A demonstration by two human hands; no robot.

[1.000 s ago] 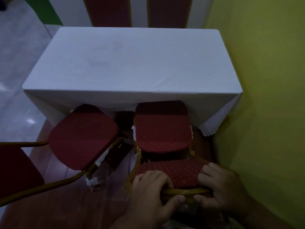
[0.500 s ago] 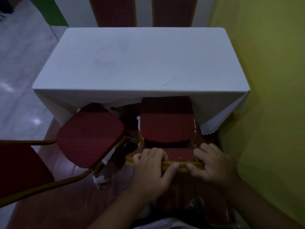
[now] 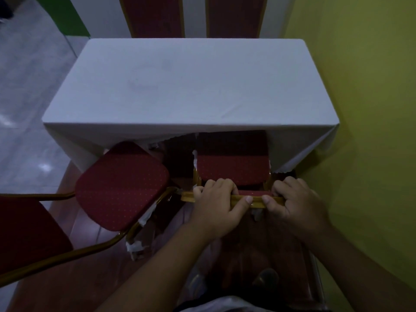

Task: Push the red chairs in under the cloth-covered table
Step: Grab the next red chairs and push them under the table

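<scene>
A table under a white cloth (image 3: 189,86) fills the middle of the head view. The right red chair (image 3: 231,165) has the front half of its seat tucked beneath the cloth's near edge. My left hand (image 3: 216,206) and my right hand (image 3: 297,203) both grip the gold top rail of its backrest (image 3: 256,200), side by side. A second red chair (image 3: 121,185) stands to the left, turned at an angle, with its seat mostly outside the table and only its far corner at the cloth.
A yellow wall (image 3: 364,131) runs close along the table's right side. Two red chair backs (image 3: 155,16) rise behind the far edge of the table. Grey tiled floor (image 3: 24,86) lies to the left, reddish floor underfoot.
Both hands have pushed the right chair forward, so more of its seat has gone under the cloth. The left chair has kept its place.
</scene>
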